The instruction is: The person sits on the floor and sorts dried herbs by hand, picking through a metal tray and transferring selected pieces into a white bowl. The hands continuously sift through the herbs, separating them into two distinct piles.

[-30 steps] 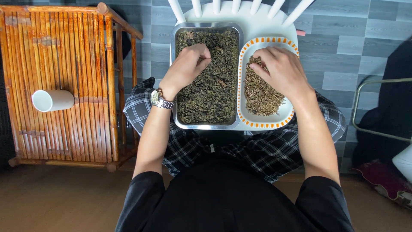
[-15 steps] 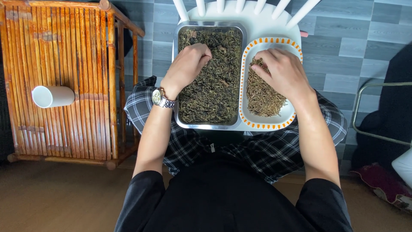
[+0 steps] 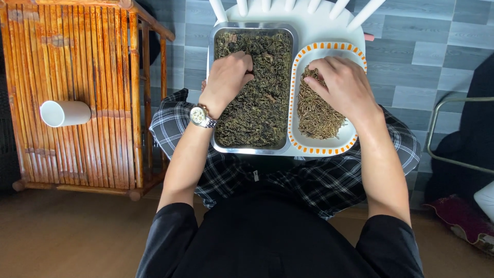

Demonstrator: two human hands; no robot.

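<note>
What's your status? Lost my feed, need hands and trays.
Left hand down in dark dried leaves, metal tray. Right hand on thin stems, orange-rimmed dish. Grip unclear on both. Nothing blocking; white cup off left.

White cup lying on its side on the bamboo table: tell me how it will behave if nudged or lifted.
The white cylindrical cup lies on its side on the slatted bamboo table, so a nudge would probably set it rolling, though the slat grooves may check it. It looks empty, so it is likely light. Its smooth wall may be slightly slippery.

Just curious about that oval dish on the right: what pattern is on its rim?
The dish is white with orange dashes round the rim, shown in the head view.
</note>
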